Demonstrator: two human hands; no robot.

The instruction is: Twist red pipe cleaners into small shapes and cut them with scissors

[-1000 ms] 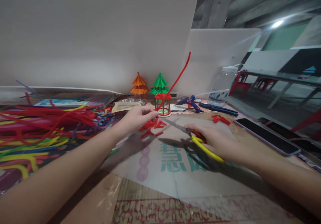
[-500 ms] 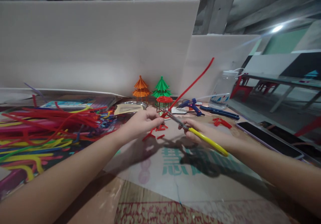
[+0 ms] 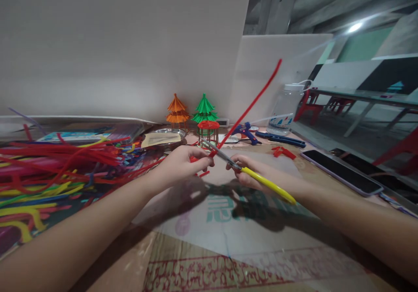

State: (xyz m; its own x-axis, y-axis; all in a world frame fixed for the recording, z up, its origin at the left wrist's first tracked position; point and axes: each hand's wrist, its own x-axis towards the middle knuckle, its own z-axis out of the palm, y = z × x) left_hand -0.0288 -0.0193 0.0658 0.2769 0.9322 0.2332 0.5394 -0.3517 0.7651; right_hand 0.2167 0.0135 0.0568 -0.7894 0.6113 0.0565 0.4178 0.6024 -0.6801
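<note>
My left hand pinches the lower end of a long red pipe cleaner, which slants up to the right. My right hand is closed round yellow-handled scissors. Their blades cross the pipe cleaner just beyond my left fingertips; whether they have cut in, I cannot tell. Short red cut pieces lie under my left hand, partly hidden by it. Behind the blades stands a small pavilion frame with a red top on thin brown posts. Green and orange tiered pavilion roofs stand behind it.
Many coloured pipe cleaners heap up on the left. A metal dish sits at the back. Toward the right are a blue glue gun, a dark blue long-handled tool, more red pieces, a clear bottle and a phone.
The view has shifted slightly, so the background things sit a little further left. Both hands keep their hold, with the blades still across the red pipe cleaner.
</note>
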